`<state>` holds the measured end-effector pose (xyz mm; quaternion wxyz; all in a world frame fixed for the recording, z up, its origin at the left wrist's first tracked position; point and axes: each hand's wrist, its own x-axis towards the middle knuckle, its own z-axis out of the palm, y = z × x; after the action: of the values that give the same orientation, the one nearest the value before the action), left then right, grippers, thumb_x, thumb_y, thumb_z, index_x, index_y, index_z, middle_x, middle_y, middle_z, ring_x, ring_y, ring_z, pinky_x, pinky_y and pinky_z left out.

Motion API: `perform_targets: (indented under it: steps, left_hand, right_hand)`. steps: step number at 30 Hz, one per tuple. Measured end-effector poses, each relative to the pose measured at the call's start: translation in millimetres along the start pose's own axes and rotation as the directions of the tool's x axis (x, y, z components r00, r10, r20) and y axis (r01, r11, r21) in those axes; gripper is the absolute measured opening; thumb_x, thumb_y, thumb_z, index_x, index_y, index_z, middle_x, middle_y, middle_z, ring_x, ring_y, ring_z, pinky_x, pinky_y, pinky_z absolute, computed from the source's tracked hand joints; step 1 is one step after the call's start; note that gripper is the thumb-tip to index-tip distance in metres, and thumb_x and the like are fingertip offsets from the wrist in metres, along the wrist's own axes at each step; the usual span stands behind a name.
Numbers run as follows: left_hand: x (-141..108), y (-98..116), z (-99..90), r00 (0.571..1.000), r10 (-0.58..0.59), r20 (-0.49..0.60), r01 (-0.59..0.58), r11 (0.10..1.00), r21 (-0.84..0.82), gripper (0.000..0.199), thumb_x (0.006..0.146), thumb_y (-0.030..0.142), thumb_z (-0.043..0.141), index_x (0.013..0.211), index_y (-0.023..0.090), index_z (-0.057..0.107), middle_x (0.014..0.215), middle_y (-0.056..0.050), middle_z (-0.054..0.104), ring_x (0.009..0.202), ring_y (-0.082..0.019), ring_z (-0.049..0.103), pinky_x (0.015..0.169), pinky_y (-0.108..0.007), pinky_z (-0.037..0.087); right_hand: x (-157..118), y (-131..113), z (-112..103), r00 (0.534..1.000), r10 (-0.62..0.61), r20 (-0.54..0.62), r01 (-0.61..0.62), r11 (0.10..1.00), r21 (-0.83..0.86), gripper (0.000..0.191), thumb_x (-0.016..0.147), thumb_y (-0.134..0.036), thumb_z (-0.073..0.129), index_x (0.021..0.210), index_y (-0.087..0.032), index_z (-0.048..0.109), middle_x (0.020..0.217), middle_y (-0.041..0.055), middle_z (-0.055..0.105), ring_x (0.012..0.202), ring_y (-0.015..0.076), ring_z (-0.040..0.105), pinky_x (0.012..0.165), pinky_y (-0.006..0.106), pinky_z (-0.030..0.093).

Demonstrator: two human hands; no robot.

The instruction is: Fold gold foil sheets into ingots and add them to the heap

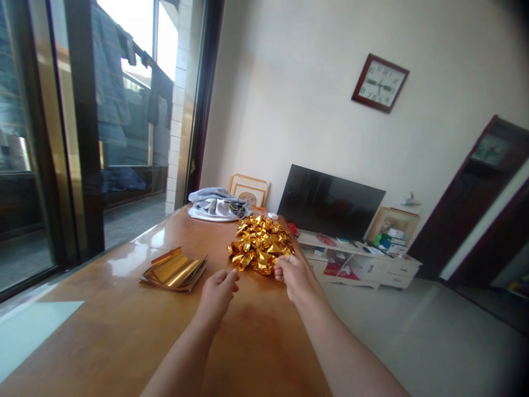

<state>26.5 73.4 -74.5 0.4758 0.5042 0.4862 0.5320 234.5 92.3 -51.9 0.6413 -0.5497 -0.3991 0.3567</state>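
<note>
**Gold foil heap right at the fingertips**

The crumpled gold foil pile (pixel 259 244) sits on the wooden table (pixel 103 325), at 11 o'clock from the right hand (pixel 292 275), whose curled fingers press its edge; can't tell if they're pinching any. The left hand (pixel 216 295) is loosely clenched, nothing visible in it, just beside the pile. Pile's long axis runs 9-to-3. A stack of gold foil sheets (pixel 173 270) lies at 10 o'clock from the left hand.

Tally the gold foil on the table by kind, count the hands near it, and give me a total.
Crumpled gold foil heap: 1
Stack of flat gold foil sheets: 1
Hands, left hand and right hand: 2
Total: 4
</note>
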Motion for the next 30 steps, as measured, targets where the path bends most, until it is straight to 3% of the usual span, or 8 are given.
perform_targets:
  steps: [7, 15, 23, 28, 30]
  left_hand:
    - [14.0, -3.0, -15.9, 0.985, -0.105, -0.137, 0.071, 0.970, -0.233, 0.044, 0.067, 0.058, 0.072, 0.074, 0.014, 0.067, 0.062, -0.001, 0.060, 0.054, -0.012, 0.047, 0.056, -0.026, 0.036]
    - [18.3, -7.2, -19.8, 0.979, -0.126, -0.163, 0.082, 0.964, -0.253, 0.045, 0.066, 0.058, 0.073, 0.075, 0.014, 0.068, 0.063, -0.001, 0.059, 0.057, -0.012, 0.049, 0.058, -0.026, 0.039]
    - [22.0, -11.9, -22.2, 0.971, -0.150, -0.184, 0.100, 0.961, -0.259, 0.038, 0.072, 0.050, 0.070, 0.081, 0.013, 0.069, 0.066, -0.002, 0.061, 0.058, -0.012, 0.050, 0.059, -0.026, 0.039]
    - [22.2, -11.8, -21.7, 0.973, -0.146, -0.177, 0.096, 0.961, -0.261, 0.037, 0.072, 0.049, 0.070, 0.080, 0.013, 0.069, 0.065, -0.002, 0.060, 0.057, -0.012, 0.049, 0.059, -0.025, 0.039]
    - [22.1, -11.5, -21.7, 0.975, -0.136, -0.173, 0.090, 0.964, -0.250, 0.039, 0.072, 0.050, 0.070, 0.079, 0.013, 0.069, 0.064, -0.002, 0.060, 0.056, -0.011, 0.049, 0.058, -0.026, 0.039]
  right_hand:
    - [49.6, -1.1, 6.4, 0.994, 0.015, -0.109, -0.002, 0.994, 0.113, 0.016, 0.067, -0.025, 0.067, 0.077, -0.018, 0.057, 0.062, -0.0012, 0.064, 0.054, 0.0106, 0.061, 0.053, 0.020, 0.052]
    - [63.6, 0.6, 27.0, 0.996, 0.048, -0.077, -0.035, 0.985, 0.167, 0.019, 0.069, -0.029, 0.072, 0.080, -0.020, 0.059, 0.052, -0.0017, 0.059, 0.052, 0.0162, 0.064, 0.053, 0.027, 0.057]
    - [39.6, -2.1, 20.6, 0.997, 0.070, -0.040, -0.063, 0.983, 0.172, 0.025, 0.074, -0.038, 0.072, 0.087, -0.020, 0.060, 0.055, -0.0005, 0.061, 0.050, 0.0167, 0.064, 0.050, 0.028, 0.057]
    - [2.1, 0.6, -9.9, 0.995, 0.095, -0.008, -0.092, 0.982, 0.164, 0.024, 0.080, -0.040, 0.070, 0.083, -0.020, 0.057, 0.067, 0.0042, 0.068, 0.056, 0.0156, 0.066, 0.057, 0.028, 0.058]
    - [-15.1, 4.9, -24.9, 0.988, 0.149, 0.024, -0.151, 0.972, 0.180, 0.024, 0.082, -0.041, 0.069, 0.084, -0.019, 0.058, 0.070, 0.0051, 0.069, 0.056, 0.0145, 0.064, 0.053, 0.026, 0.055]
